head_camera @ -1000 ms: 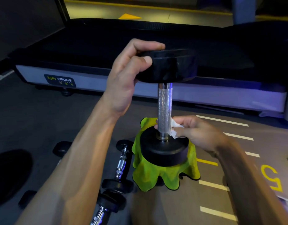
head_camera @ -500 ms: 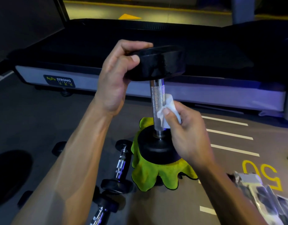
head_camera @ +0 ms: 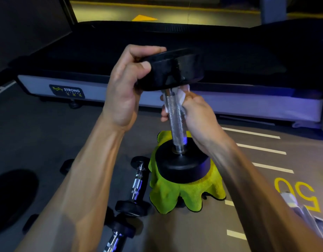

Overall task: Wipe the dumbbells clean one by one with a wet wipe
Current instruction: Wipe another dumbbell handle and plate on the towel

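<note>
A large black dumbbell (head_camera: 182, 166) stands on end, tilted slightly left, its lower head on a yellow-green cloth (head_camera: 177, 195). My left hand (head_camera: 126, 88) grips the rim of its upper head (head_camera: 175, 70). My right hand (head_camera: 195, 115) wraps a white wet wipe (head_camera: 180, 93) round the top of the knurled chrome handle (head_camera: 175, 117), just under the upper head. Most of the wipe is hidden by my fingers.
Two smaller dumbbells (head_camera: 135, 188) (head_camera: 115, 235) lie on the grey floor left of the cloth. A treadmill (head_camera: 175, 51) with a Body Strong label crosses the back. A pale packet (head_camera: 306, 215) lies at the lower right near a yellow "50" floor mark.
My right hand has slid the wipe up the handle from the lower head to just under the upper head. The dumbbell's top has tipped a little to the left.
</note>
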Demonstrator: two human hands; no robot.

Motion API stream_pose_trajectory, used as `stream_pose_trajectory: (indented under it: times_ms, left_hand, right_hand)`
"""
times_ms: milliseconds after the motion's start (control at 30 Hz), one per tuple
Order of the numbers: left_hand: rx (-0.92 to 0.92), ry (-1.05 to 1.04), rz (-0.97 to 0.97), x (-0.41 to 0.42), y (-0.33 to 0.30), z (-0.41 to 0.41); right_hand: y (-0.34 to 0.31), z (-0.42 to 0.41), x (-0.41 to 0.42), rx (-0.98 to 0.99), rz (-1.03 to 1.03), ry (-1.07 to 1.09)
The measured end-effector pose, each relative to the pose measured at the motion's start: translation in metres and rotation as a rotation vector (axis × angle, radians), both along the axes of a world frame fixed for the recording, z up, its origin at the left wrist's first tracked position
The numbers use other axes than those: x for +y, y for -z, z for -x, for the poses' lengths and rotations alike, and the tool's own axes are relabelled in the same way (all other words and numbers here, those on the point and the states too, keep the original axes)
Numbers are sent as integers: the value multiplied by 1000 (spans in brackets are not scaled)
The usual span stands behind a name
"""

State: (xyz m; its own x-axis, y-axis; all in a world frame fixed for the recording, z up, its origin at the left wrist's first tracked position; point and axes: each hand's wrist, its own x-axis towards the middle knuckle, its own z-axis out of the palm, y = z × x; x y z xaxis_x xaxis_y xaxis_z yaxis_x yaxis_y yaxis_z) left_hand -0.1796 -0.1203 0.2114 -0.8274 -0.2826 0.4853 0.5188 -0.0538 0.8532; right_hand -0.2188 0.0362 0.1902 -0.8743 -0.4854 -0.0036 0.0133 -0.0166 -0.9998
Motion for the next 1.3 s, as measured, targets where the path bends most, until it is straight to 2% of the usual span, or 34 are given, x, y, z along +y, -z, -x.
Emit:
stream_pose_trajectory:
  times_ms: [133, 333, 467, 600, 767, 867, 967, 1033, 1300]
  left_hand:
    - [7, 4, -16, -3, 0, -4]
    - [0, -7, 11, -3, -1, -4]
    - [-1, -2, 18, -2, -1, -3]
    - [20, 19, 15, 1, -1, -5]
    - [30, 13, 31, 6, -3, -6]
    - [6, -18, 81, 11, -6, -4]
    - [-3, -16, 111, 16, -9, -3]
    - [2, -14, 117, 19, -10, -3]
    - [-7, -32, 147, 21, -11, -1]
  right_hand:
    - [4, -8, -2, 321, -180, 2]
    - [-3, -11, -7, 354, -315, 66]
    - [-2, -7, -3, 271, -219, 78]
    - [4, -9, 7, 149, -224, 109]
    - [2, -22, 16, 417, -187, 428]
    - [-6, -33, 23, 429, -44, 526]
    - [-18, -41, 29, 387, 201, 582]
    - [-29, -38, 32, 438, 279, 579]
    - [-32, -43, 16, 740, 87, 492]
